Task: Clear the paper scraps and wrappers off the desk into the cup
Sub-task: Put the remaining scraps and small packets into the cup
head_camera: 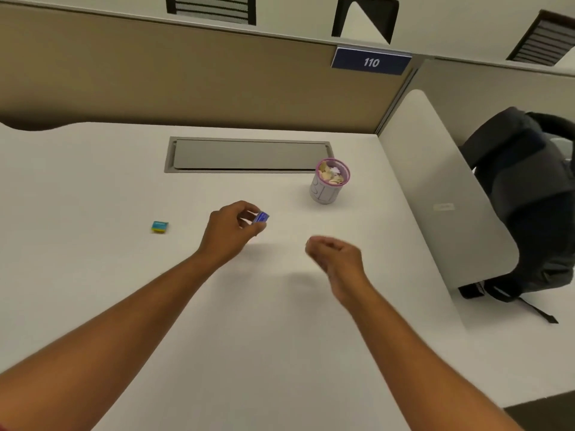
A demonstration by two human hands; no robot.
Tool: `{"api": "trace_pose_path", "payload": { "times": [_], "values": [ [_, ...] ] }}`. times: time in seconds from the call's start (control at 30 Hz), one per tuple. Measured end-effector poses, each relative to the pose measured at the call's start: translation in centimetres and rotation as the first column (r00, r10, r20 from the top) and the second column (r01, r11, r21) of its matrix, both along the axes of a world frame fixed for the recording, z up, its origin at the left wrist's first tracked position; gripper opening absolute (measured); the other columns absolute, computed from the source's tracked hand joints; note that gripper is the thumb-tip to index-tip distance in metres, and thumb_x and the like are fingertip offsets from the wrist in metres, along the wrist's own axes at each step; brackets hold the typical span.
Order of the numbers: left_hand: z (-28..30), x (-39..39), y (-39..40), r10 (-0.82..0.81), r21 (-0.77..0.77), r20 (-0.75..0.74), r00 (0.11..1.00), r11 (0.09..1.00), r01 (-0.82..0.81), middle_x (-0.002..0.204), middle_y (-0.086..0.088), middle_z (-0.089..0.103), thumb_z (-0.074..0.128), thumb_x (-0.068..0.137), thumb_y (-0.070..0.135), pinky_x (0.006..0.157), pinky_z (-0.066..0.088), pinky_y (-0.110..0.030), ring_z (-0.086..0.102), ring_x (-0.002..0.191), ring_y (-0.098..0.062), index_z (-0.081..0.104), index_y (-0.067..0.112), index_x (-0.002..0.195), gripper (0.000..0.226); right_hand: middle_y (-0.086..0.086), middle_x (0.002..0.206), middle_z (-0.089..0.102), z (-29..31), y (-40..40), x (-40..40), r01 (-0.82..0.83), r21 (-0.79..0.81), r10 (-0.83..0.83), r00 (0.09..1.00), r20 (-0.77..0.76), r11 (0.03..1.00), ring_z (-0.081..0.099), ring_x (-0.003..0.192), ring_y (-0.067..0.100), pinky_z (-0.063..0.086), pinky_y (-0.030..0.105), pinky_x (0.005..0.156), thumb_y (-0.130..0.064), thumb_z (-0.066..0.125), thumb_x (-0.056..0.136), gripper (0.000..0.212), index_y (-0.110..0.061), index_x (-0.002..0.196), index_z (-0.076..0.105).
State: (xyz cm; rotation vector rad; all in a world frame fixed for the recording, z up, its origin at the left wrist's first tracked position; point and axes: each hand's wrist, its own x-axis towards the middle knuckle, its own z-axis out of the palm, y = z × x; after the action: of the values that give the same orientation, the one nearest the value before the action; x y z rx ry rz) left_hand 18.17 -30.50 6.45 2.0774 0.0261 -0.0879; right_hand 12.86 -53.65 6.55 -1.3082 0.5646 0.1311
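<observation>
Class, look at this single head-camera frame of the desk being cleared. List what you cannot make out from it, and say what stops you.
- Head view: print on the blue wrapper in the left hand, too small and part hidden by fingers.
- Right hand: curled and blurred, so whether its grip holds anything is unclear.
- Cup: how deep the scraps go, hidden by its wall.
- Teal packet: label too small.
</observation>
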Motion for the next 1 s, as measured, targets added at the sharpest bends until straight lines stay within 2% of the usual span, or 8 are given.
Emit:
{"api": "trace_pose_path", "payload": {
  "times": [0.1, 0.23, 0.4, 0.47, 0.53, 0.67, 0.87, 1.0],
  "values": [
    [2.3, 1.5, -4.1, 0.011, -0.068, 0.019, 1.0, 0.998, -0.01, 0.097, 0.006, 0.079, 0.081, 0.087, 0.029, 0.072, 0.052, -0.011, 0.075, 0.08, -0.012, 0.073, 0.021, 0.106, 0.023, 0.01, 0.081, 0.077, 2.0, -4.3, 6.7, 0.029, -0.253, 0.001, 0.993, 0.117, 0.967, 0.071, 0.081, 0.023, 0.062, 0.036, 0.089, 0.006, 0.078, 0.08, 0.016, -0.01, 0.08, 0.08],
    [4.4, 3.4, -7.9, 0.045, -0.098, 0.05, 0.998, 0.994, -0.04, 0.101, 0.003, 0.079, 0.08, 0.088, 0.029, 0.072, 0.052, -0.012, 0.076, 0.082, -0.013, 0.073, 0.018, 0.11, 0.026, -0.002, 0.087, 0.078, 3.1, -7.5, 14.8, -0.001, -0.742, 0.211, 0.959, 0.19, 0.671, 0.072, 0.084, 0.013, 0.063, 0.034, 0.083, -0.012, 0.082, 0.082, 0.008, -0.014, 0.09, 0.083],
    [5.3, 5.2, -9.9, 0.098, -0.065, 0.093, 0.991, 0.994, -0.093, 0.108, 0.0, 0.077, 0.079, 0.089, 0.028, 0.07, 0.05, -0.008, 0.074, 0.089, -0.015, 0.072, 0.015, 0.116, 0.031, 0.004, 0.103, 0.079, 2.1, -8.1, 20.6, -0.171, -0.935, 0.533, 0.846, 0.022, 0.31, 0.069, 0.093, 0.019, 0.057, 0.031, 0.081, -0.01, 0.075, 0.088, 0.013, -0.013, 0.099, 0.083],
    [5.4, 5.7, -10.1, 0.107, -0.045, 0.108, 0.988, 0.994, -0.103, 0.107, 0.001, 0.078, 0.079, 0.089, 0.029, 0.066, 0.049, -0.003, 0.074, 0.088, -0.014, 0.072, 0.015, 0.115, 0.03, 0.006, 0.107, 0.078, 1.8, -8.4, 21.7, -0.239, -0.938, 0.567, 0.822, -0.059, 0.249, 0.067, 0.094, 0.019, 0.055, 0.031, 0.08, -0.013, 0.074, 0.09, 0.014, -0.012, 0.101, 0.082],
    [5.4, 6.0, -10.2, 0.115, -0.028, 0.115, 0.987, 0.993, -0.113, 0.107, 0.001, 0.078, 0.079, 0.089, 0.029, 0.069, 0.051, -0.006, 0.074, 0.089, -0.014, 0.073, 0.016, 0.115, 0.029, 0.006, 0.103, 0.079, 1.7, -8.9, 22.1, -0.188, -0.941, 0.557, 0.83, 0.001, 0.281, 0.069, 0.088, 0.016, 0.054, 0.024, 0.076, -0.013, 0.072, 0.092, 0.014, -0.011, 0.1, 0.083],
    [4.9, 7.1, -11.4, 0.133, -0.005, 0.106, 0.985, 0.991, -0.133, 0.111, 0.0, 0.077, 0.079, 0.089, 0.028, 0.073, 0.054, -0.017, 0.075, 0.087, -0.018, 0.073, 0.015, 0.114, 0.029, -0.018, 0.078, 0.071, 1.5, -10.0, 21.1, -0.074, -0.83, 0.435, 0.875, 0.211, 0.553, 0.064, 0.074, -0.015, 0.044, 0.0, 0.06, -0.007, 0.08, 0.084, 0.015, -0.022, 0.083, 0.08],
    [4.9, 10.0, -15.2, 0.1, 0.052, 0.145, 0.984, 0.993, -0.109, 0.11, -0.007, 0.077, 0.08, 0.089, 0.025, 0.08, 0.061, -0.029, 0.075, 0.089, -0.023, 0.074, 0.008, 0.112, 0.029, -0.001, 0.094, 0.077, 0.7, -11.7, 19.2, 0.001, -0.614, 0.216, 0.935, 0.28, 0.789, 0.073, 0.088, 0.013, 0.061, 0.023, 0.079, -0.009, 0.075, 0.092, 0.01, -0.014, 0.098, 0.08],
    [4.6, 12.4, -16.9, 0.063, 0.14, 0.173, 0.983, 0.986, -0.088, 0.109, -0.006, 0.077, 0.08, 0.089, 0.027, 0.074, 0.056, -0.023, 0.072, 0.086, -0.019, 0.074, 0.01, 0.111, 0.028, -0.002, 0.092, 0.079, -0.5, -13.2, 16.7, 0.118, -0.421, 0.011, 0.956, 0.292, 0.899, 0.076, 0.082, 0.011, 0.063, 0.025, 0.077, -0.003, 0.062, 0.097, 0.019, -0.014, 0.1, 0.077]
  ]
}}
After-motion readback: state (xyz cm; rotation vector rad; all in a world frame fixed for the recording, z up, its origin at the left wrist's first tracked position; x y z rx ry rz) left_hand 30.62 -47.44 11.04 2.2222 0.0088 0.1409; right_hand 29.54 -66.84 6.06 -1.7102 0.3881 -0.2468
